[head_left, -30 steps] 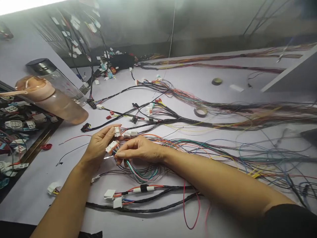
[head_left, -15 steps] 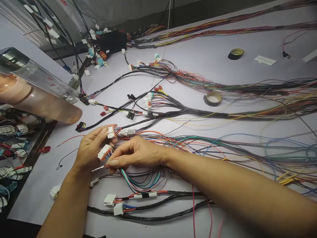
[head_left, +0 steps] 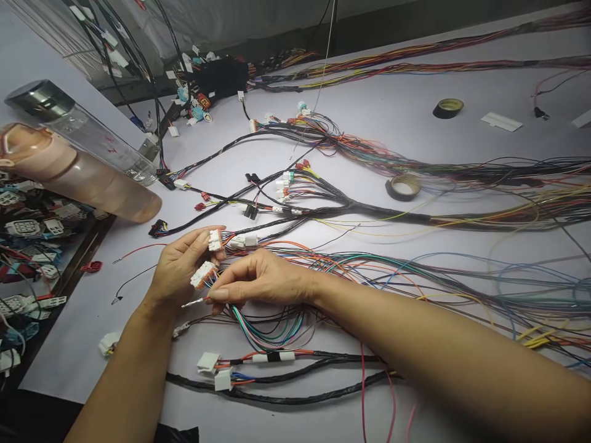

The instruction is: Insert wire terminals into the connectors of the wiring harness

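Between the thumb and fingers of my left hand [head_left: 178,267] is a white-and-orange connector [head_left: 215,240] with wires running off to the right. A second white-and-orange connector [head_left: 203,275] sits just below it, between my two hands. My right hand [head_left: 258,280] pinches a wire with a pale metal terminal [head_left: 192,303] pointing left, beneath the second connector. Green, pink and dark wires [head_left: 252,329] curve away under my right hand. What the lower fingers of both hands touch is partly hidden.
Two bottles [head_left: 96,175] lie at the left beside a pile of connectors [head_left: 32,246]. Black-taped harnesses [head_left: 388,212] stretch across the table [head_left: 369,129]. Tape rolls [head_left: 403,187] rest behind my right arm. White connectors [head_left: 223,379] lie in front of my hands.
The whole view has shifted, so most things appear slightly further right. My hands keep nearly the same pose, with the same connector and wire held.
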{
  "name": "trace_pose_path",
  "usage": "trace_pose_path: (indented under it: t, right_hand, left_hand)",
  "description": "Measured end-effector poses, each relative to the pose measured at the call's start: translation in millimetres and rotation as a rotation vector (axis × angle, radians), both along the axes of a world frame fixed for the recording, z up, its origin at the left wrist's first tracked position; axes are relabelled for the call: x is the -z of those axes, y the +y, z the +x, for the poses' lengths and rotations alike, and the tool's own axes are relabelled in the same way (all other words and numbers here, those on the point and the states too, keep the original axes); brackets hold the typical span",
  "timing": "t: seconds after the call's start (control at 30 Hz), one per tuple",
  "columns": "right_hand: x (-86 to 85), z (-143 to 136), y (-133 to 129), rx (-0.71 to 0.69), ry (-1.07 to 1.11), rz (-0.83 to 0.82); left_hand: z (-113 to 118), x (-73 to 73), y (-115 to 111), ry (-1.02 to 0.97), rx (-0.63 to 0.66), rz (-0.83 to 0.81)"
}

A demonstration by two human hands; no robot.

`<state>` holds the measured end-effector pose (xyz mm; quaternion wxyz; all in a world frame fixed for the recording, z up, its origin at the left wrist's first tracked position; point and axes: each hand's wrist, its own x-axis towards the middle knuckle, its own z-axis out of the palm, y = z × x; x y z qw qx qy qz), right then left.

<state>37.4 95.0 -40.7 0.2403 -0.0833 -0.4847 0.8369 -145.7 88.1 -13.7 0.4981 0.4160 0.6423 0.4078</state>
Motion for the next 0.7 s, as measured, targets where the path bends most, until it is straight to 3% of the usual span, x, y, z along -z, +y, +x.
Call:
trace_pose_path:
  t: [0.7]
  right_hand:
    - [-2.3, 1.3, 0.7, -0.009, -0.031, -0.027]
  left_hand:
    - [0.3, -2.6, 0.1, 0.027, -0.005, -0.015]
